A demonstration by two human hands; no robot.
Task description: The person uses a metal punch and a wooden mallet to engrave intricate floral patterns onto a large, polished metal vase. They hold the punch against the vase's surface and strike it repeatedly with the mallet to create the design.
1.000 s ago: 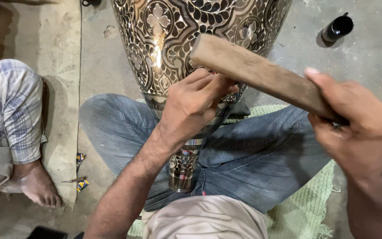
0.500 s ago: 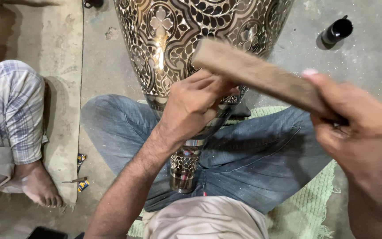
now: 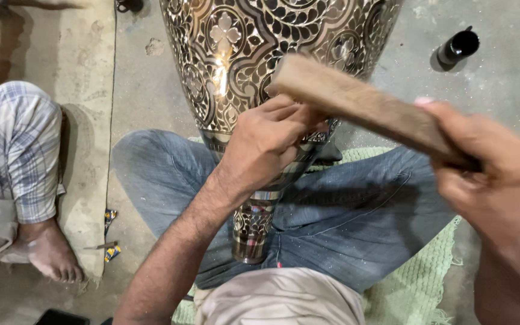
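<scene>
Grey concrete floor [image 3: 501,78], green mat [image 3: 416,289] under crossed legs. Engraved metal vase [image 3: 272,66] lying across lap: heavy, rigid, slick. Left hand [image 3: 266,144] pinched closed at narrow neck; right hand [image 3: 489,174] clenched around wooden stick [image 3: 362,108].

The floor [image 3: 513,78] is bare grey concrete, dusty and speckled with small bright flecks, and a paler, stained slab [image 3: 85,120] runs down the left side with a straight edge between the two. A pale green woven mat [image 3: 416,295] with a frayed edge lies on the floor at the lower right, and a small dark cylinder [image 3: 457,47] lies on the concrete at the upper right. Another person's bare foot [image 3: 52,256] and checked trouser leg [image 3: 13,144] rest on the slab at the left, with a few small scraps [image 3: 109,248] beside its edge; the light is soft and even, with short shadows.
</scene>
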